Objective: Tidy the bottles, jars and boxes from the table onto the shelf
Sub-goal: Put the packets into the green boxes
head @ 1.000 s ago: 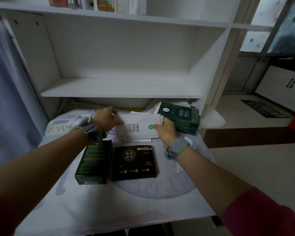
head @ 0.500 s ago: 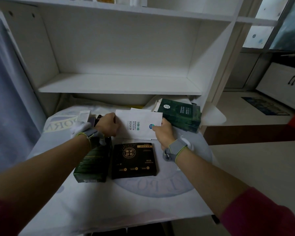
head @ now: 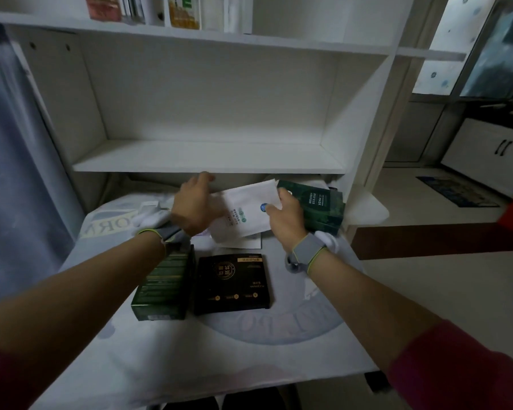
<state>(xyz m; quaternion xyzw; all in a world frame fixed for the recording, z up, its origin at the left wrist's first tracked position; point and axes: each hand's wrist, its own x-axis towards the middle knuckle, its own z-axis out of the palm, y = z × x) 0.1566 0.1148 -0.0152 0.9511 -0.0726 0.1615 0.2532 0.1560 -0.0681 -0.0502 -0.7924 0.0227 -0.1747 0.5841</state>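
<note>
1. Presently, the step in hand is the transfer of a white packet [head: 249,208] from the table [head: 249,350] to the shelf [head: 208,156]. The packet is off the table, in the air between both hands, just below and in front of the shelf lip.
2. Right hand [head: 285,220]: the thumb is pressed on the packet's right edge by the blue mark and the fingers curl beneath it. This is a firm pinch.
3. Left hand [head: 194,207]: it sits at the packet's left edge, with fingers loosely extended toward the shelf lip and blurred. Whether it grips the packet cannot be told.
4. Orientation: the printed face is up and tilted, with the far right corner highest and pointing at the shelf lip. The outline reads near square from this angle. The long axis is judged to run left to right between the hands, though this is not certain.
5. Next move, as judged: raise the packet clear of the lip, carry it forward and lay it flat on the bare board. The packet looks limp, so support at both edges is advisable.
6. Outstanding: the green box [head: 320,208] just behind the right hand, the black box [head: 233,284] and the dark box [head: 163,282] beside it all lie on the table. The task is judged to be at an early stage.
</note>
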